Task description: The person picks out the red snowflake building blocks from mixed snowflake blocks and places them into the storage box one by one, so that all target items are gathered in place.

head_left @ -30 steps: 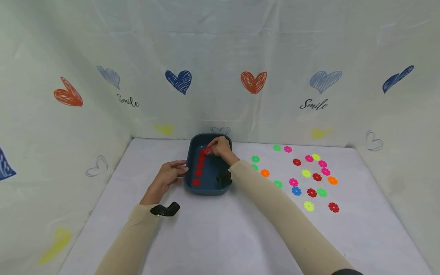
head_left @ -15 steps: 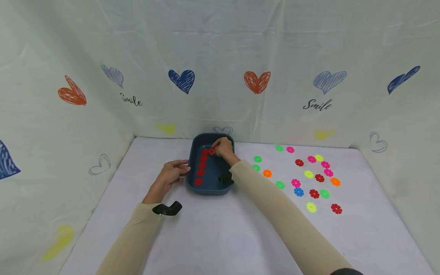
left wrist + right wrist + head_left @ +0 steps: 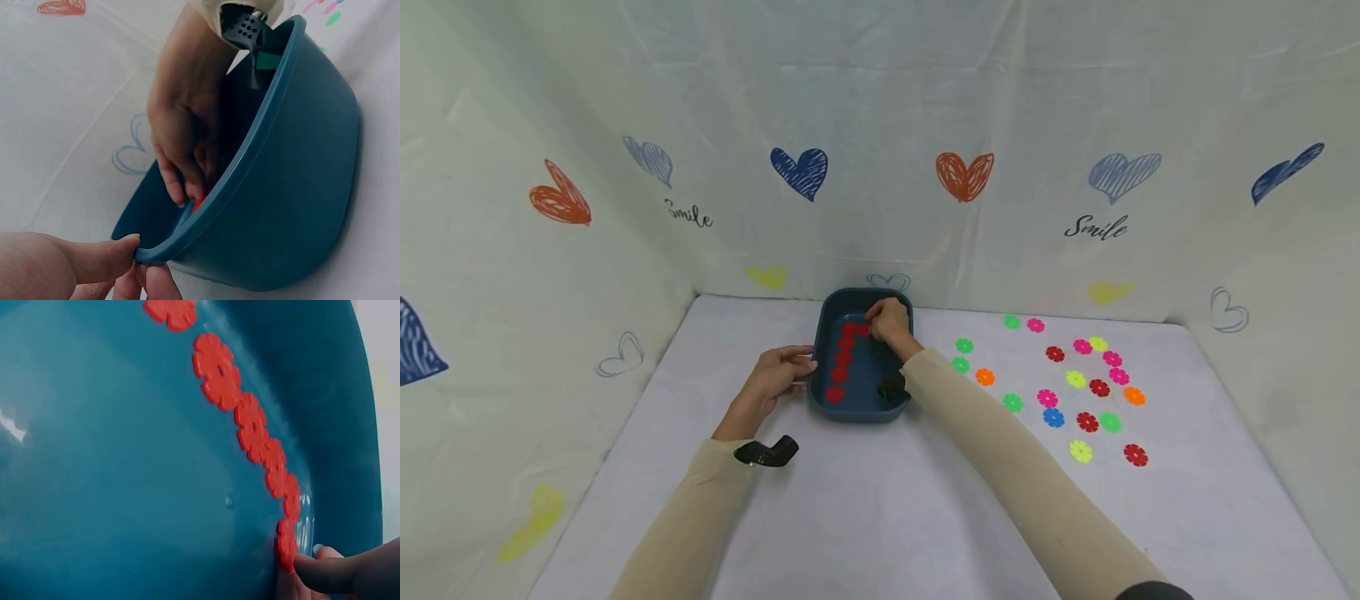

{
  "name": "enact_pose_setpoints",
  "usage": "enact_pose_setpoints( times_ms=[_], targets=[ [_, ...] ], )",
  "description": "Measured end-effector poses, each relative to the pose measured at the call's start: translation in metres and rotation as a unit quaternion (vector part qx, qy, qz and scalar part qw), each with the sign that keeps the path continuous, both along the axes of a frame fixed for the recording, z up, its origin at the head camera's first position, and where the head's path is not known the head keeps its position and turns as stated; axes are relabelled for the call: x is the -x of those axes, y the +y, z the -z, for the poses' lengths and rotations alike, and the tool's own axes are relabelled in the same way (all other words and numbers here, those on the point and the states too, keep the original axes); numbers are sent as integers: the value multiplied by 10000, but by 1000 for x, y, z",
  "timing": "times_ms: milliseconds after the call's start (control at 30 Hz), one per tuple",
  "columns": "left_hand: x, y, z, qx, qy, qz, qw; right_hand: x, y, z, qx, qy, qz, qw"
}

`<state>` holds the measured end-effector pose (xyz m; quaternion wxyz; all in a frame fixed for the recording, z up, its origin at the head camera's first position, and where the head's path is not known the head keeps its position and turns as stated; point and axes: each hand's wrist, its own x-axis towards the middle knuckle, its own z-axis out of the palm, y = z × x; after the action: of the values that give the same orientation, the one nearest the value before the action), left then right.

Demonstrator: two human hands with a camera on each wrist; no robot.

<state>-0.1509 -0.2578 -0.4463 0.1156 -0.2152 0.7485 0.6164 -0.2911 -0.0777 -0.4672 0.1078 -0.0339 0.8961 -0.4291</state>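
Note:
A dark blue plastic tub [image 3: 861, 408] stands near the table's back edge. On its floor, several red flower-shaped slotted discs [image 3: 217, 370] form a column along the left side. My left hand [image 3: 775, 377] grips the tub's left rim, thumb on top and fingers outside, as the left wrist view shows. Inside the tub, my right hand [image 3: 891, 322] pinches another red disc [image 3: 286, 542] between thumb and fingers. That disc lies low at the tub floor, right of the column's far end and close beside its last disc [image 3: 291, 499].
Right of the tub, loose discs in several colours are scattered on the white table, among them a blue disc [image 3: 1054, 417], an orange disc [image 3: 1134, 396] and a dark red disc [image 3: 1136, 455]. A white printed curtain [image 3: 887, 225] rises behind the table and along both sides.
My right hand has shifted the pinched red disc slightly right and lower, from overlapping the column's far end to lying beside it. The left hand keeps its grip on the rim.

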Motion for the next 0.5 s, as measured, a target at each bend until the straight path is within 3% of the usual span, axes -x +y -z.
enact_pose_setpoints(
  times_ms=[267, 500],
  targets=[
    [2, 1, 1, -26, 36, 0, 10000, -6, 6, -6, 349, 346, -1, 9988],
    [1, -2, 5, 19, 73, 26, 10000, -14, 16, -26, 1287, 50, -623, 9897]
  ],
)
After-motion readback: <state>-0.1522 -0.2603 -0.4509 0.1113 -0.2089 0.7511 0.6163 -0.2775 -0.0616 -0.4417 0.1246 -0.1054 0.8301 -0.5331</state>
